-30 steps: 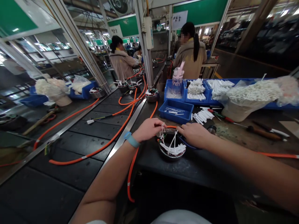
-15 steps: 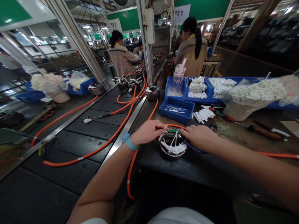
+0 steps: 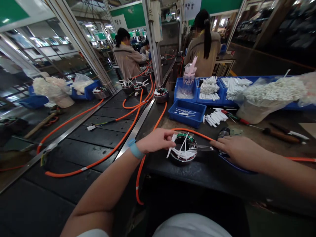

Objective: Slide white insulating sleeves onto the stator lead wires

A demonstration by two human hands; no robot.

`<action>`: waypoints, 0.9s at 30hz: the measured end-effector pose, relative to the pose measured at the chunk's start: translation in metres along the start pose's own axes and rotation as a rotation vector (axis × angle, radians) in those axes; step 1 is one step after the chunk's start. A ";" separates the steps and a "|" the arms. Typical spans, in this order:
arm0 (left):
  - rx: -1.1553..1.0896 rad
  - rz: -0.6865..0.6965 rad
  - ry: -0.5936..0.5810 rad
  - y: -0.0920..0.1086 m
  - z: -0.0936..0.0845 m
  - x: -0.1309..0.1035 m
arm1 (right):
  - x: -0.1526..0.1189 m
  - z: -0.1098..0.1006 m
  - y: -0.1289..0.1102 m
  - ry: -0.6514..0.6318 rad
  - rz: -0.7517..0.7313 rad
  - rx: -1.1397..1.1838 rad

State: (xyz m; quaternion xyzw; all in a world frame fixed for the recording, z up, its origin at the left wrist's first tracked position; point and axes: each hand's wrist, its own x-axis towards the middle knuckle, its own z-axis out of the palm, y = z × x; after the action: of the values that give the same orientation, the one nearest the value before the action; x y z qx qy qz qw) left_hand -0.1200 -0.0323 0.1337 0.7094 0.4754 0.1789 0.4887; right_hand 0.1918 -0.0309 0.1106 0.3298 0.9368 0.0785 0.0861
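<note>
Left hand (image 3: 155, 141) pinching white sleeves at the motor ring (image 3: 183, 152) rim to steady it on the desk (image 3: 212, 174); right hand (image 3: 238, 151) closed on scissors (image 3: 206, 148) aimed at the ties.

Blue bins (image 3: 186, 113) of white sleeves; two co-workers (image 3: 202, 54) beyond.

Stator (image 3: 183, 152) between both hands — tray (image 3: 187, 113) behind it, conveyor (image 3: 98, 138) left.

Qty as counted: 2 hands, left hand (image 3: 156, 141) and right hand (image 3: 237, 151). 1 wound stator (image 3: 183, 152) near centre. 3 more stators (image 3: 161, 94) far, on belt side. 2 co-workers (image 3: 128, 59) far.
</note>
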 end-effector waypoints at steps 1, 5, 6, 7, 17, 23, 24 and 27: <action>0.047 0.010 -0.075 0.003 0.003 0.006 | -0.002 -0.003 -0.004 -0.019 -0.007 0.024; 0.089 0.032 -0.182 0.016 0.016 0.029 | 0.010 -0.020 -0.020 -0.096 -0.023 0.077; 0.062 0.025 -0.176 0.018 0.018 0.032 | 0.014 -0.024 -0.022 -0.107 -0.035 0.079; 0.030 0.019 -0.164 0.019 0.019 0.033 | 0.019 -0.026 -0.023 -0.111 -0.052 0.081; -0.154 0.026 -0.017 0.011 0.015 0.010 | 0.027 -0.002 -0.020 -0.031 -0.130 0.029; -0.285 0.077 0.172 -0.001 0.010 0.003 | 0.006 0.011 -0.003 0.012 0.049 0.145; -0.311 0.078 0.230 -0.006 0.009 0.003 | -0.004 0.018 0.002 0.015 0.128 0.203; -0.333 0.095 0.440 -0.016 0.006 0.012 | -0.039 0.045 0.013 0.012 0.364 0.352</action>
State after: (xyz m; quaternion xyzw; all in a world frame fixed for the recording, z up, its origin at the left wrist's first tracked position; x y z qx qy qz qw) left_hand -0.1181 -0.0246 0.1144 0.5848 0.5004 0.4271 0.4746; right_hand 0.2388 -0.0415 0.0738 0.5027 0.8616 -0.0697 0.0064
